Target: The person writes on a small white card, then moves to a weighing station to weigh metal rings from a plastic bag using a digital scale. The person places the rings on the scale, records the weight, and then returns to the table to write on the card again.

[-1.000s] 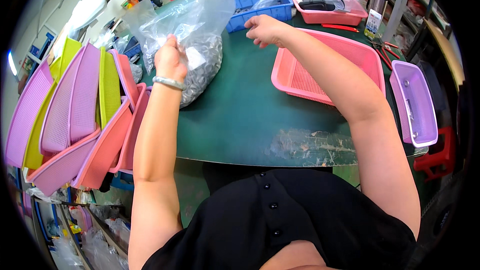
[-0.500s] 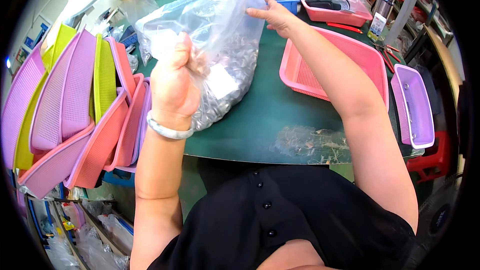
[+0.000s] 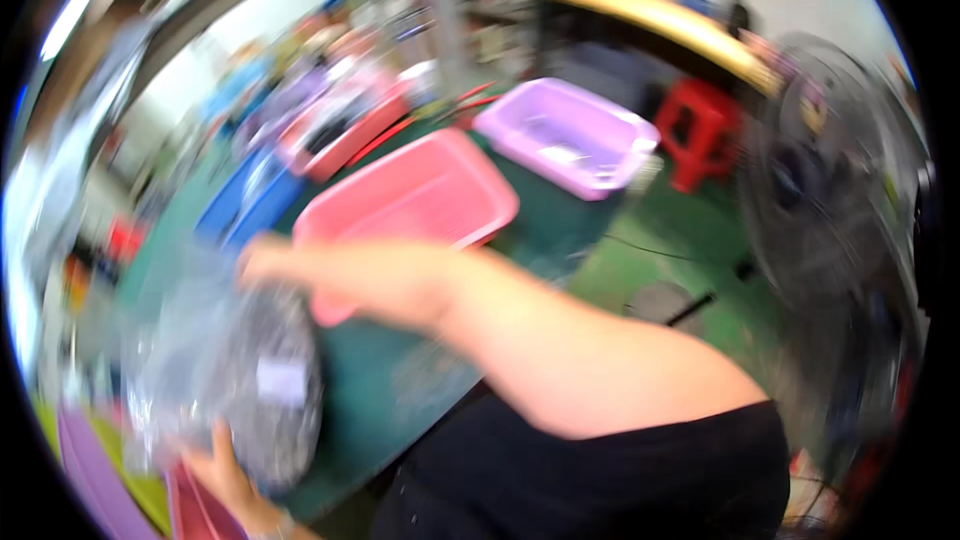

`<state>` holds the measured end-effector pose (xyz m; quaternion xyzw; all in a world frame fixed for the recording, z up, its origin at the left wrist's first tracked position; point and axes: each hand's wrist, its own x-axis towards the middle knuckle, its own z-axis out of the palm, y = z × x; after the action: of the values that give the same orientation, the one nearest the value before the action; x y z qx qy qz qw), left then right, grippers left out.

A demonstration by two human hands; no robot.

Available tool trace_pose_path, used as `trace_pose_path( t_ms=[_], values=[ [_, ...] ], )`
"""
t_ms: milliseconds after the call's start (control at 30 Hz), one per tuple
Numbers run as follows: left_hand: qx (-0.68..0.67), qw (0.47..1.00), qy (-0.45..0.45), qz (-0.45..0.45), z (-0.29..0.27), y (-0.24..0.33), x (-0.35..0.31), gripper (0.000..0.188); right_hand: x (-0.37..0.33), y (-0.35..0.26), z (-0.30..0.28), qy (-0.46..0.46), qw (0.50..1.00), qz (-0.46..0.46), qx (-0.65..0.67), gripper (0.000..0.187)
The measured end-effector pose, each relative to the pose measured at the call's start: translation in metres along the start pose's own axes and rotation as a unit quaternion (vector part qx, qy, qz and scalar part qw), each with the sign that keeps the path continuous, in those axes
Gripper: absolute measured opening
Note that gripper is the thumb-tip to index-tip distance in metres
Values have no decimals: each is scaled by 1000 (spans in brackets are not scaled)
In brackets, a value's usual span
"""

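A clear plastic bag [image 3: 215, 340] filled with many small grey metal-looking pieces rests on the green table at the lower left, a white label [image 3: 282, 382] on its side. My left hand [image 3: 222, 475] grips the near side of the bag, thumb pointing up. Across the table reaches my right arm, and my right hand [image 3: 268, 262] is closed on the bag's upper edge; its fingertips are blurred. Just beyond that forearm sits a pink plastic basket [image 3: 410, 190], partly covered by the arm.
A purple basket [image 3: 565, 135] with a few small things in it stands at the table's corner. Farther back are a blue tray [image 3: 250, 200] and a red-pink tray [image 3: 345, 130]. A red stool [image 3: 700, 130] and a large fan [image 3: 810, 170] stand on the right. Stacked baskets [image 3: 100, 470] fill the lower left.
The view has swung to the right, bringing the fan and stool in. The bag now sits lower left in the picture, and its label faces up more plainly. Both hands stay at the bag.
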<state>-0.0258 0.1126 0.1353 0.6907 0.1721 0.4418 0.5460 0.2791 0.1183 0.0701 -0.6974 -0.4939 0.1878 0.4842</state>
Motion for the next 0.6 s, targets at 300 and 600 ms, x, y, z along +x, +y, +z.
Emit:
trace_pose_path(
  t_ms=[300,600],
  values=[
    [181,980,-84,4,-29,-99,35,41,-26,-21,-8,50,995,64,-49,18],
    [-199,977,70,-44,6,-79,33,19,-14,-29,-18,30,989,76,121,28]
  ],
)
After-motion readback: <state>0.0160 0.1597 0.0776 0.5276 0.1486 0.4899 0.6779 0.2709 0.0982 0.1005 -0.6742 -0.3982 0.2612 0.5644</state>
